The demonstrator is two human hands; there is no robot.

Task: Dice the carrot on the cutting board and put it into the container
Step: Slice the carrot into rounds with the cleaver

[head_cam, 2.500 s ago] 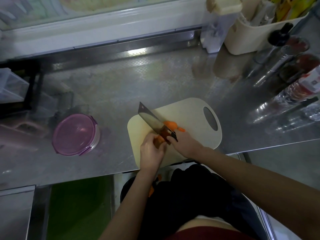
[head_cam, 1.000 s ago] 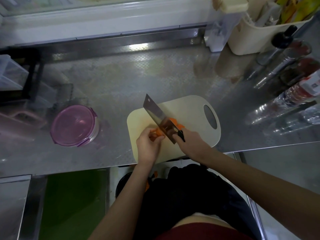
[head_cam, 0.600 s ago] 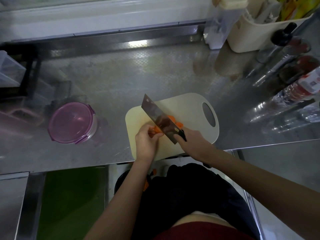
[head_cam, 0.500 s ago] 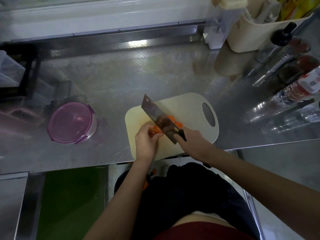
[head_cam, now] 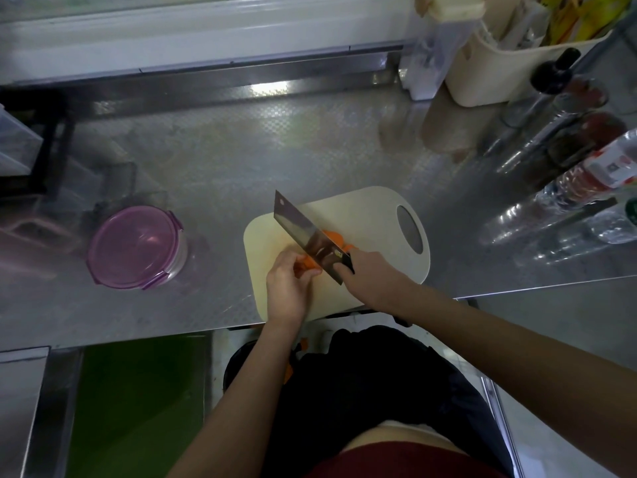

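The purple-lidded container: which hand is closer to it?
Left. The left hand holds the carrot, to the right of the container; the right hand, gripping the cleaver, is even farther right.

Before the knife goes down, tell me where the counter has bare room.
Bare counter lies between the container and the cutting board, and a wider stretch behind both, up to the back rail. The right side is crowded with bottles and a cream bin.

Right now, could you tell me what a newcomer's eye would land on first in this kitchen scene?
The cleaver, gripped by the right hand, slants across the carrot that the left hand steadies on the pale cutting board. Left of it sits a container with its purple lid on.
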